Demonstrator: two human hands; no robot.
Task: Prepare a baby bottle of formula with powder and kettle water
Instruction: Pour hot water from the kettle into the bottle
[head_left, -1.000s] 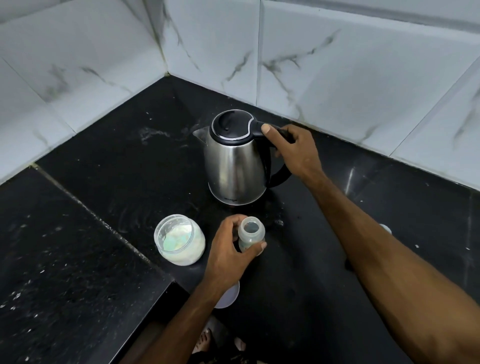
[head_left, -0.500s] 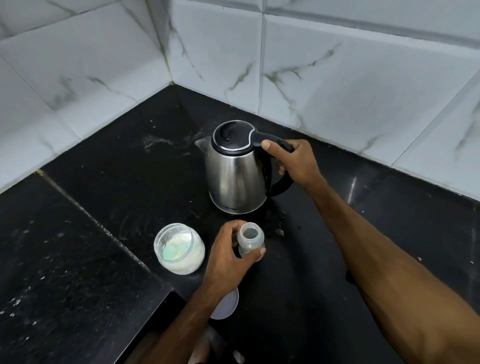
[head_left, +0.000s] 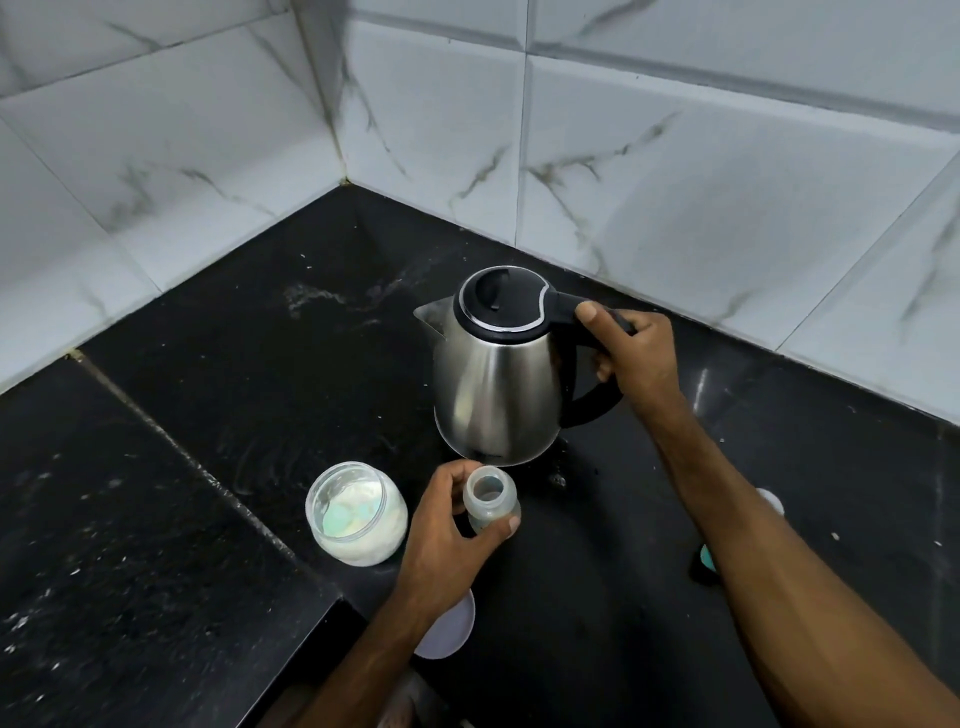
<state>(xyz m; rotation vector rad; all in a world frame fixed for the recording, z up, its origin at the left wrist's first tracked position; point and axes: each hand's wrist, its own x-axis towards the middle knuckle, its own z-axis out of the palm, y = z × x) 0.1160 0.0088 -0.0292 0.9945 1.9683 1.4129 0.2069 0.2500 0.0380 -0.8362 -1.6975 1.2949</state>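
Gripping the kettle (head_left: 493, 374) handle, your right hand (head_left: 636, 353) was clamped round it, left hand (head_left: 447, 540) closed on the open bottle (head_left: 491, 504), jar (head_left: 356, 512) beside it on the bench (head_left: 208, 415).

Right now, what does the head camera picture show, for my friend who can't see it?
A right hand grips a steel kettle's handle while the left hand steadies an open baby bottle on a black counter. An open powder jar stands beside the bottle.

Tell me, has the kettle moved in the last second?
Yes. Against the powder jar, the kettle has shifted right, and its base now appears closer to the bottle.
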